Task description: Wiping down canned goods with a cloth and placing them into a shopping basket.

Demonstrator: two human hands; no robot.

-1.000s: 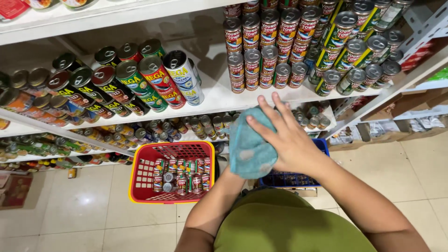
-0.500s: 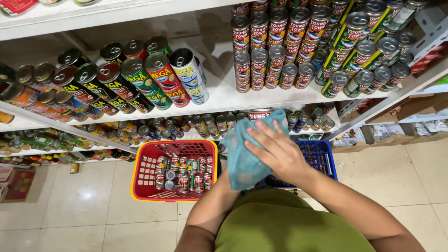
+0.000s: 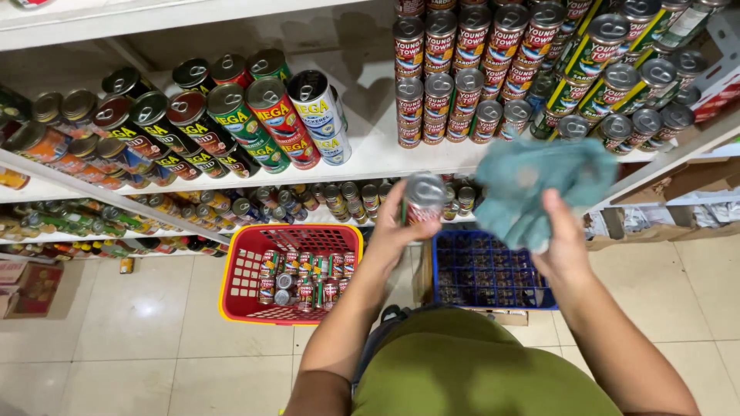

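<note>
Cloth (image 3: 539, 189) now pulled off to 3 o'clock, clamped in right hand (image 3: 563, 239); left hand (image 3: 397, 227) clamped on can (image 3: 424, 199).

Body seen from above, head view, lower half of frame.

Garment: olive-green top (image 3: 470, 370), plain, matte fabric, no print or seam detail visible. It fills the frame from 5 to 7 o'clock, rounded over the torso.

Arms: both bare from the frame edge to the wrist; no sleeve cuffs in view, so sleeves are short or absent, cannot tell which.

Left hand (image 3: 397, 227): bare, no ring, watch or band visible.

Right hand (image 3: 563, 239): bare, no glove; wrist bare.

Below the top's hem, at about 7 o'clock from centre, a dark strip (image 3: 381, 327), possibly trousers or a shoe; too small to say.
</note>
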